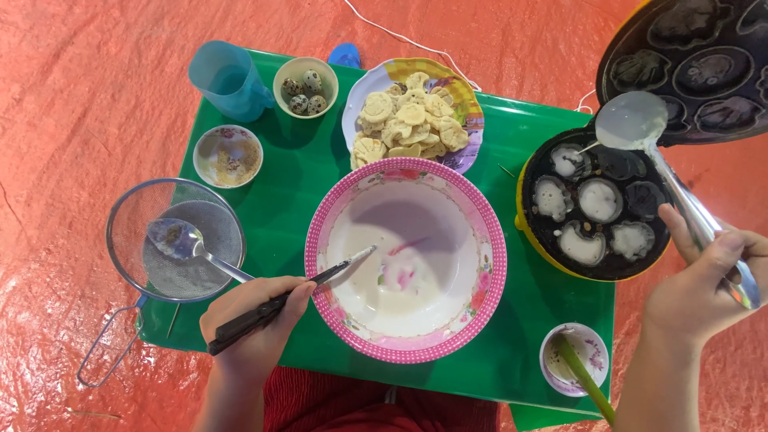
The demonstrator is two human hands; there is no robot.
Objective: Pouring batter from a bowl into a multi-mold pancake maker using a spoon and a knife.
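Observation:
My right hand point(696, 284) grips a metal ladle point(632, 120) full of white batter, its bowl hovering over the black mould pan point(596, 204), where several cavities hold batter. My left hand point(256, 316) holds a black-handled knife point(320, 280) whose tip rests on the rim of a large pink-rimmed bowl point(408, 260) with a thin layer of white batter inside. The pan's open lid point(696, 56) stands at the top right.
On the green tray table point(512, 320): a plate of shaped cakes point(412, 120), a cup of quail eggs point(305, 86), a blue jug point(228, 78), a small spice bowl point(228, 156), a sieve with a spoon point(176, 240), a small bowl with a green stick point(574, 358).

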